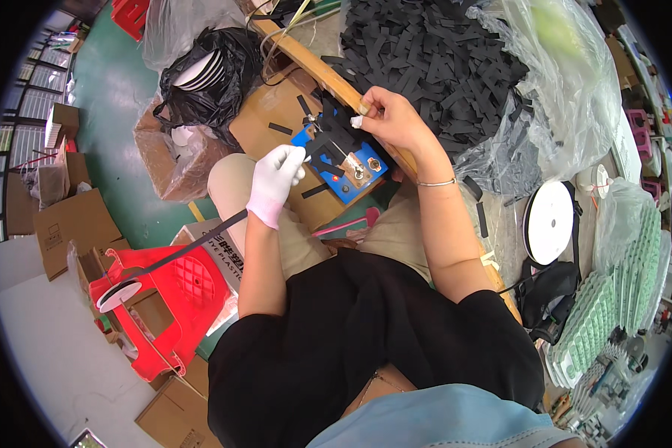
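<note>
The black strap (194,244) runs up under my gloved left hand (275,176), fingers closed on it, I judge, right beside the blue device (357,170). I'd keep it flat and untwisted, fingertips clear of the metal. My right hand (397,119), apart from the left, is pinched; can't tell on what. Beyond it, black strips (433,71) heap up; behind my left, the white reel (119,296).
</note>
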A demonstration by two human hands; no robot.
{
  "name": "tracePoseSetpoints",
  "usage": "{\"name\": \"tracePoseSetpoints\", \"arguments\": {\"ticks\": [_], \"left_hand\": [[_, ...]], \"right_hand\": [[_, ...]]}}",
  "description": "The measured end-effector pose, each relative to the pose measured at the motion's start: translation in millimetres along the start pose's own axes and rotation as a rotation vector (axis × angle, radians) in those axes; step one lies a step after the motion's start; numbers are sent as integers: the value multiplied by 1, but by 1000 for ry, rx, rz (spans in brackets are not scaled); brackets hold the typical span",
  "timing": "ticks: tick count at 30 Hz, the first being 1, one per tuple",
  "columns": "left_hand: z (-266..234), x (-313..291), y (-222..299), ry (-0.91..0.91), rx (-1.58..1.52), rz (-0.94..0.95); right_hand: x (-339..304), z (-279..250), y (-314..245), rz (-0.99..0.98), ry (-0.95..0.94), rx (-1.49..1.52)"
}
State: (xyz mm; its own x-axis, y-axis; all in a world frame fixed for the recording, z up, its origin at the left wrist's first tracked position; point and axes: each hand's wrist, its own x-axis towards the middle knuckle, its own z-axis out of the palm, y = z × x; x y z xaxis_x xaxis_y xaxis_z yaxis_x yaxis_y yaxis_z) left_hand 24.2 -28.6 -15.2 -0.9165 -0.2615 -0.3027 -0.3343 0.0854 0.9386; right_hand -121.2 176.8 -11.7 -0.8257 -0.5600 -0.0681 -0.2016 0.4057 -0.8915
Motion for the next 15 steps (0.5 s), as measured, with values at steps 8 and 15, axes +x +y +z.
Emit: {"name": "tracePoseSetpoints", "arguments": {"ticks": [8,15], "left_hand": [[27,9,23,0,-31,71],[23,12,9,-25,36,55]], "right_hand": [[-5,-1,-7,6,-189,447],[2,-4,5,37,-67,174]]}}
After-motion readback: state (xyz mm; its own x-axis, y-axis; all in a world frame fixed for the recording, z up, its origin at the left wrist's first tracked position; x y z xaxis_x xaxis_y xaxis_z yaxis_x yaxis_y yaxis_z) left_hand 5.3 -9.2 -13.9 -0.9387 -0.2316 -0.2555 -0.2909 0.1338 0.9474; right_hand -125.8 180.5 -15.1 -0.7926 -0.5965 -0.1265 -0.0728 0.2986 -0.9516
